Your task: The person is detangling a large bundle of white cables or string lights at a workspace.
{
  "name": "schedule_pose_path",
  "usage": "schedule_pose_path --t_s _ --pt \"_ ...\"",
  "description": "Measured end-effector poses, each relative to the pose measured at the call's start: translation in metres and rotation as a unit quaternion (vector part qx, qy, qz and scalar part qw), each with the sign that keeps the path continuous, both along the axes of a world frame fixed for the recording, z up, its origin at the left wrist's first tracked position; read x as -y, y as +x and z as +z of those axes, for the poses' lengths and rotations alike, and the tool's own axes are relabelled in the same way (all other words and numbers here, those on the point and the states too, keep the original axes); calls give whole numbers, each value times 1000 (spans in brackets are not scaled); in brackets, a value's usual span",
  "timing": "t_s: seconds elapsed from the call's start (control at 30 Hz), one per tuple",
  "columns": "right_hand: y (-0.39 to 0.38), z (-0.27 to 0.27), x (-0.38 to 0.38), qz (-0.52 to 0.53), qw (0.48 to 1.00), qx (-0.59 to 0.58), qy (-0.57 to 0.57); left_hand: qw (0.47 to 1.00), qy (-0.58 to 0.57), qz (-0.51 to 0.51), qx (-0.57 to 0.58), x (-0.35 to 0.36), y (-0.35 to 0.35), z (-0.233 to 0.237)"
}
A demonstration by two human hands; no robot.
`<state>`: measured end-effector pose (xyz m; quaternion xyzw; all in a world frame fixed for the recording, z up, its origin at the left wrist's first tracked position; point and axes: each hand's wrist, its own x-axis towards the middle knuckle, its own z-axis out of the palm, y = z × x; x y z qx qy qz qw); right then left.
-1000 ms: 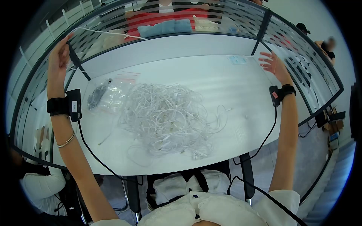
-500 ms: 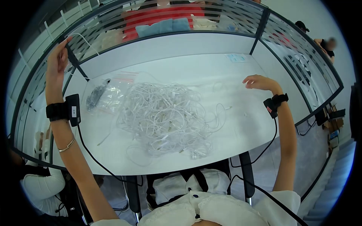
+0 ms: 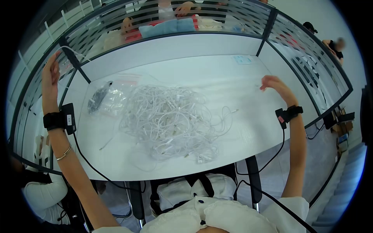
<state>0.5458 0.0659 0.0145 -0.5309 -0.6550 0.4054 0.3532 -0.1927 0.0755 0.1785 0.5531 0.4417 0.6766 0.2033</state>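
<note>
My left hand (image 3: pixel 51 75) is raised beside the left partition, its fingers closed on a thin white cable (image 3: pixel 74 50). The cable arcs away over the partition edge, and another stretch hangs below the hand. Above the right side of the table, my right hand (image 3: pixel 275 84) has its fingers bent and pressed together. Whatever may be between those fingertips is too small to make out. Between the hands lies a large tangled heap of white cables (image 3: pixel 167 120), with several metal plugs showing.
Behind the heap's left side lie clear plastic bags (image 3: pixel 116 95) and a dark grey bundle (image 3: pixel 98 100). A light blue packet (image 3: pixel 243 59) is at the back right. Partitions (image 3: pixel 171 46) border the white table (image 3: pixel 241 132). Across them, a person's hands show near a blue cloth (image 3: pixel 167 28).
My left hand has moved left and slightly down with the cable. My right hand has shifted right, its fingers drawn closer together. Across the partition, a person's hands have come into view.
</note>
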Motion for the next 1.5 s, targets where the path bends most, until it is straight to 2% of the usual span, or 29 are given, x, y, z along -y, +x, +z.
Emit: schedule_pose_path --t_s 0.07,0.17,0.2,0.27,0.37,0.47,0.57,0.67,0.8,0.87,0.97,1.0,1.07,1.17,1.23,1.3,1.4,1.5 --pt "25 11 7 -138 980 -145 25 1000 -18 11 10 -3 -23 -3" --pt "56 21 12 -213 942 -261 17 999 -38 1 21 1 -57 -10" --pt "74 21 11 -193 944 -269 10 999 -43 -7 25 4 -62 -11" --pt "101 19 6 -152 946 -286 -6 995 -83 44 -41 13 -59 -11" --pt "98 20 10 -227 952 -204 9 980 -136 80 -120 11 -65 -14" --pt "79 20 19 -285 957 -32 30 977 -137 84 -140 8 -63 -19" --pt "72 3 10 -302 943 143 -1 973 -144 70 -167 2 -62 -25" --pt "95 -34 -14 -284 940 188 -29 962 -174 71 -197 -1 -54 -28" --pt "83 -47 -27 -209 946 201 -144 972 -149 46 -173 10 -29 -17" --pt "72 -48 -29 -177 936 303 -39 976 -124 41 -172 12 -24 -10" --pt "30 -35 -39 -108 891 431 90 980 -73 26 -181 25 3 7" --pt "-4 -17 -36 -77 915 383 102 977 -61 57 -198 32 18 13" --pt "-82 24 -31 11 943 307 130 976 -18 50 -212 40 34 22" --pt "-179 48 -31 168 951 200 166 977 55 46 -203 53 68 37" --pt "-229 54 -21 229 940 209 138 974 107 48 -194 61 78 46" --pt "-255 47 -18 292 915 235 150 970 116 28 -213 73 77 58" --pt "-268 48 -9 340 918 157 130 970 148 35 -189 86 92 64" --pt "-252 58 -15 379 917 76 102 957 170 65 -226 88 88 60"
